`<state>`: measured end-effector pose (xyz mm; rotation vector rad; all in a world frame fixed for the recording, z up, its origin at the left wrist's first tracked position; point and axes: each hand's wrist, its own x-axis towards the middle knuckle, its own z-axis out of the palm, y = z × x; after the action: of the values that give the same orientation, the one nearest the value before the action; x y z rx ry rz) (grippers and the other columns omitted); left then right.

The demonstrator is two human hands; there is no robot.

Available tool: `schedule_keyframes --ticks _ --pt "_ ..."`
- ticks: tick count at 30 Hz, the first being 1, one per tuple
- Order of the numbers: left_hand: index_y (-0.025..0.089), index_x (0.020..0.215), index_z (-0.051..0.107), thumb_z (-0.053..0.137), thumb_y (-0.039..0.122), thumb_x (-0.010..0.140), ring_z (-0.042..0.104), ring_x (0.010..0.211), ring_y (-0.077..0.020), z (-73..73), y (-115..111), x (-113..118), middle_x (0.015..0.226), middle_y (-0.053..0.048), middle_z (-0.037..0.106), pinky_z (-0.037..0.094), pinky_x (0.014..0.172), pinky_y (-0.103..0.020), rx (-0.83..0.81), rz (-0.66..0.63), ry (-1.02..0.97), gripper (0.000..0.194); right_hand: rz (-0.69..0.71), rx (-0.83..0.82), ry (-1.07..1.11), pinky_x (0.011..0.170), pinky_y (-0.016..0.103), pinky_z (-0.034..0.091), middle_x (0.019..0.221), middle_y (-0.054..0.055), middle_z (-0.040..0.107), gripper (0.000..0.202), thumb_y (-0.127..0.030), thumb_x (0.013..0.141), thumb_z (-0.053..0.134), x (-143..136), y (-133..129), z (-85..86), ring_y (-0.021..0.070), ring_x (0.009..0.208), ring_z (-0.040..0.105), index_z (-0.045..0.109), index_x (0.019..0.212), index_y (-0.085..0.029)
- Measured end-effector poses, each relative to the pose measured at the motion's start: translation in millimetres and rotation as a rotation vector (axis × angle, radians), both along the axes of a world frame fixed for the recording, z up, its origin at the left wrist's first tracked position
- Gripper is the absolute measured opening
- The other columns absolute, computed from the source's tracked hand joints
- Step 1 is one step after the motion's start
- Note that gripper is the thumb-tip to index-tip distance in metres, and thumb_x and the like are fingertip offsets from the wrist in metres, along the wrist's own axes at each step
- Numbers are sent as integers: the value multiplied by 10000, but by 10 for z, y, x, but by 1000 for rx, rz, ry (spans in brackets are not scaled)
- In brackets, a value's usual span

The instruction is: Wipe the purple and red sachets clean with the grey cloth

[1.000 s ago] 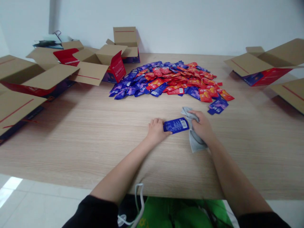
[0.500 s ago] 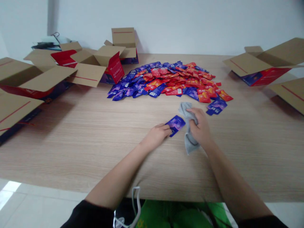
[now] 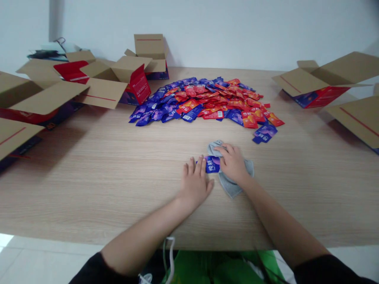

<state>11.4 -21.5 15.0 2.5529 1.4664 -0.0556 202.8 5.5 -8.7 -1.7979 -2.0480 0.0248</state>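
A blue-purple sachet (image 3: 212, 165) with white characters lies flat on the table between my hands. My left hand (image 3: 195, 181) has its fingers stretched out, with the tips resting on the sachet's left end. On its right end my right hand (image 3: 233, 163) presses a grey cloth (image 3: 231, 187), fingers curled on the fabric. Part of the sachet is hidden under the cloth and hand. Beyond them is a wide pile of red and blue sachets (image 3: 204, 98). One blue sachet (image 3: 265, 132) lies at the pile's near right edge.
Open cardboard boxes stand on the left, including a red and blue box (image 3: 139, 86) near the pile and a box (image 3: 51, 118) closer to me. Another box (image 3: 154, 73) is at the back. Two more, one a red-sided box (image 3: 328, 96), stand on the right of the wooden table (image 3: 118, 189).
The sachet has turned characters-up and lies flat, a little nearer me. My left hand has gone from pinching it to flat fingers. My right hand has brought the cloth left onto it.
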Motion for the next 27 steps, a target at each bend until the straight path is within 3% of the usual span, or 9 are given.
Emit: schedule_keyframes --ticks 4,7,10,14,20,27 --pt "54 1562 193 381 601 920 109 1509 -349 -21 -49 54 1641 -146 119 175 1201 -513 -18 77 18 864 -19 65 121 979 444 421 1258 108 563 500 -82 825 412 -42 6 114 278 1147 480 640 1245 -227" --pt "12 1555 183 427 581 903 92 1514 -332 14 -12 35 1636 -176 96 163 1210 -479 -45 53 46 899 -2 142 190 1011 425 403 1298 102 542 517 -81 843 378 -248 17 263 266 1180 471 623 1274 -228" --pt "20 1553 203 475 539 883 92 1511 -347 53 20 26 1630 -188 121 148 1210 -490 -86 21 96 890 94 85 97 1013 437 377 1391 99 505 506 -138 879 400 -546 38 324 278 1208 453 582 1339 -246" --pt "33 1540 268 456 569 891 121 1503 -369 69 31 50 1610 -206 207 117 1213 -510 -140 10 147 862 194 -47 -66 984 453 354 1430 109 499 457 -250 921 426 -765 60 228 296 1216 451 561 1357 -241" --pt "27 1548 233 419 604 898 92 1514 -335 77 24 84 1619 -186 181 138 1214 -502 -123 52 155 888 174 -46 -114 967 438 334 1437 105 506 469 -247 922 420 -660 52 170 294 1199 459 541 1375 -248" --pt "31 1559 188 405 629 914 79 1516 -328 57 -4 95 1634 -177 97 158 1210 -497 -67 79 116 906 19 -25 -199 904 470 370 1403 134 516 502 -193 868 452 -319 -47 130 323 1159 475 562 1354 -251"
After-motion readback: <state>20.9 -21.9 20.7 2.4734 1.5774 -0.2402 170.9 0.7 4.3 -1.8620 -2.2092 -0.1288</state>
